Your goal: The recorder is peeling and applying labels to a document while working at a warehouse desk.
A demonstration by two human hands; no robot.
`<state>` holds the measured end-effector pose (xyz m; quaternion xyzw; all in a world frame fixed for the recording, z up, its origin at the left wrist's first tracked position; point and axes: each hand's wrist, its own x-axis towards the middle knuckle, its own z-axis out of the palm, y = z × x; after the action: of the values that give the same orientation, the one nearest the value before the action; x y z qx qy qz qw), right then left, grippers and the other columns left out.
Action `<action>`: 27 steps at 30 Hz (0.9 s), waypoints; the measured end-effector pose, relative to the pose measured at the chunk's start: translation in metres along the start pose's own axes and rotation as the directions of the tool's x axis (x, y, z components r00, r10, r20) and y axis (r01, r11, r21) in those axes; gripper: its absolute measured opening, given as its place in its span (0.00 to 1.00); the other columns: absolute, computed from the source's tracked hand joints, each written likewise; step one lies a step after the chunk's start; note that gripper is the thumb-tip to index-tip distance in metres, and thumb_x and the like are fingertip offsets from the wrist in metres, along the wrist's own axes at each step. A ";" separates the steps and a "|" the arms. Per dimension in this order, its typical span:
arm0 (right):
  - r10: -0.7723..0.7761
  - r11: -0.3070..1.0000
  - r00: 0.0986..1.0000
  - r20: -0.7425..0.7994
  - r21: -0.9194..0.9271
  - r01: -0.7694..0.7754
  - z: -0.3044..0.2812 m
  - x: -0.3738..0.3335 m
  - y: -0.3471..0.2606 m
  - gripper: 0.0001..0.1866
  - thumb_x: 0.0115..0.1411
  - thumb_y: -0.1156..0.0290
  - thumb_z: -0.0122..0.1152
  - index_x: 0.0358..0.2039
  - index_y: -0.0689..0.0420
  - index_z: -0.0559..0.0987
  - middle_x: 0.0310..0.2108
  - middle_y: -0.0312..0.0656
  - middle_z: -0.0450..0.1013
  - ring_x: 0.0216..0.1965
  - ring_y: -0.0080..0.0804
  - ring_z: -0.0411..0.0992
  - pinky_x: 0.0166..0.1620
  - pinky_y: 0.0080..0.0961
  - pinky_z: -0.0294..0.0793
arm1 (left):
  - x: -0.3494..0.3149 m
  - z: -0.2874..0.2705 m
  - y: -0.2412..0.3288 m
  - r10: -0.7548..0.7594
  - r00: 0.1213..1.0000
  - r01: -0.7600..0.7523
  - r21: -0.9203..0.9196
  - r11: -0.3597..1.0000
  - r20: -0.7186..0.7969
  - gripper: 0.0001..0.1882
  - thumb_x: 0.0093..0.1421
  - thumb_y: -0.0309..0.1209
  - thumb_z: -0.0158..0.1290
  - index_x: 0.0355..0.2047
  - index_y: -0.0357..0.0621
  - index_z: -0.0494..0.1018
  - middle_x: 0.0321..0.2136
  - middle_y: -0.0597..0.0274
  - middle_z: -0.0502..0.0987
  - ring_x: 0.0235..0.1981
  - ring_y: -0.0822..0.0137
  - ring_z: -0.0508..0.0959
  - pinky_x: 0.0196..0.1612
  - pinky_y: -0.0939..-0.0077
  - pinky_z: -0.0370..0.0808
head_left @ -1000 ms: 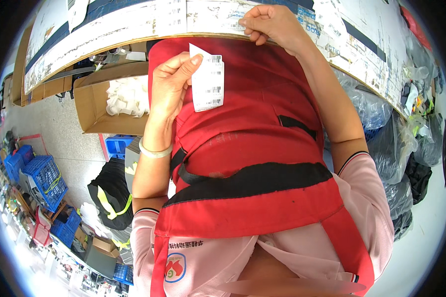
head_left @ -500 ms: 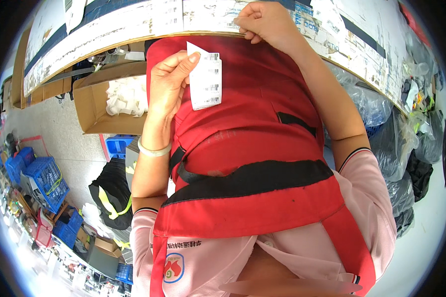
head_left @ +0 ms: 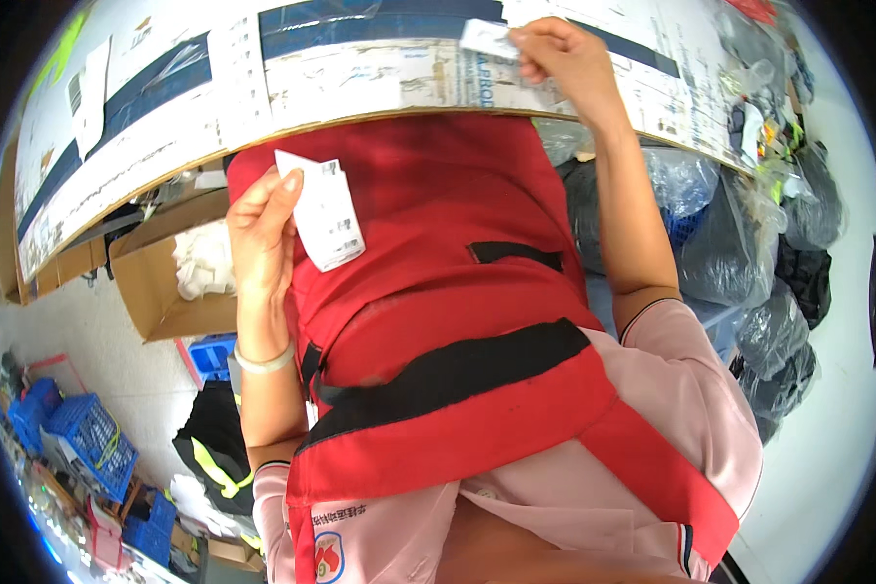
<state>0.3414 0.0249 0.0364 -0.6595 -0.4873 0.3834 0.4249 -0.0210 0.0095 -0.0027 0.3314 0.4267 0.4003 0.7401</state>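
Note:
My left hand (head_left: 263,229) pinches a folded strip of white barcode labels (head_left: 331,222) between thumb and fingers, above the lap of my red apron (head_left: 409,214). The strip hangs down from the fingertips, its black print facing up. Over the table (head_left: 380,83), my right hand (head_left: 563,60) grips a small white label (head_left: 489,39) at its right end with thumb and forefinger. Whether this label touches the table surface, I cannot tell.
Worn white sheets and dark blue tape cover the table. Beneath its left side is a cardboard box (head_left: 146,287) holding crumpled white paper (head_left: 204,261). Blue crates (head_left: 92,438) and a black bag (head_left: 209,443) stand at left. Plastic-wrapped bundles (head_left: 725,258) are piled at right.
The view has shifted. My right hand has moved farther over the table, and a white label now shows in its fingers. The left hand still holds the strip, now tilted differently.

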 end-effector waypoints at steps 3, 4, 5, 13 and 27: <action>0.002 0.985 0.969 -0.246 -0.169 -0.044 -0.051 0.007 0.036 0.08 0.56 0.67 0.66 0.28 0.58 0.78 0.19 0.28 0.70 0.21 0.12 0.66 0.24 0.10 0.65 | 0.001 0.004 0.001 0.020 0.998 -0.020 0.000 1.000 0.060 0.10 0.61 0.29 0.55 0.40 0.36 0.77 0.35 0.60 0.80 0.35 0.73 0.79 0.41 0.79 0.75; 0.003 0.985 0.968 -0.251 -0.169 -0.047 -0.060 0.009 0.050 0.08 0.56 0.67 0.66 0.28 0.58 0.78 0.19 0.28 0.70 0.21 0.12 0.66 0.24 0.10 0.65 | 0.002 0.006 0.002 0.035 0.997 -0.036 0.015 0.999 0.068 0.10 0.61 0.29 0.55 0.40 0.36 0.77 0.35 0.61 0.80 0.34 0.73 0.79 0.41 0.79 0.75; 0.055 0.965 0.966 -0.254 -0.234 -0.116 -0.062 0.010 0.057 0.11 0.53 0.65 0.68 0.28 0.59 0.78 0.21 0.31 0.72 0.21 0.14 0.68 0.25 0.11 0.67 | 0.001 0.008 0.003 0.033 0.997 -0.035 0.017 0.999 0.069 0.10 0.61 0.29 0.55 0.40 0.36 0.77 0.35 0.61 0.80 0.34 0.73 0.79 0.41 0.79 0.75; -0.180 0.860 0.941 -0.286 -0.510 0.010 -0.007 -0.010 0.041 0.15 0.56 0.63 0.65 0.37 0.61 0.78 0.24 0.34 0.75 0.25 0.20 0.72 0.30 0.16 0.71 | -0.002 0.027 0.007 0.118 0.992 -0.122 0.087 0.989 0.043 0.05 0.60 0.24 0.55 0.34 0.35 0.78 0.29 0.70 0.76 0.29 0.80 0.73 0.34 0.87 0.68; -0.526 0.788 0.799 0.291 -0.187 0.587 0.129 -0.067 -0.037 0.04 0.55 0.71 0.64 0.31 0.55 0.81 0.28 0.36 0.73 0.26 0.23 0.72 0.28 0.16 0.71 | -0.004 0.021 0.009 0.259 0.958 -0.286 0.308 0.907 0.126 0.07 0.61 0.27 0.54 0.33 0.34 0.78 0.30 0.66 0.77 0.29 0.78 0.74 0.33 0.87 0.70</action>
<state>0.1953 -0.0101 0.0325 -0.4891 -0.7526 0.2421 0.3685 -0.0066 0.0070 0.0151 0.5207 0.4052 0.4105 0.6295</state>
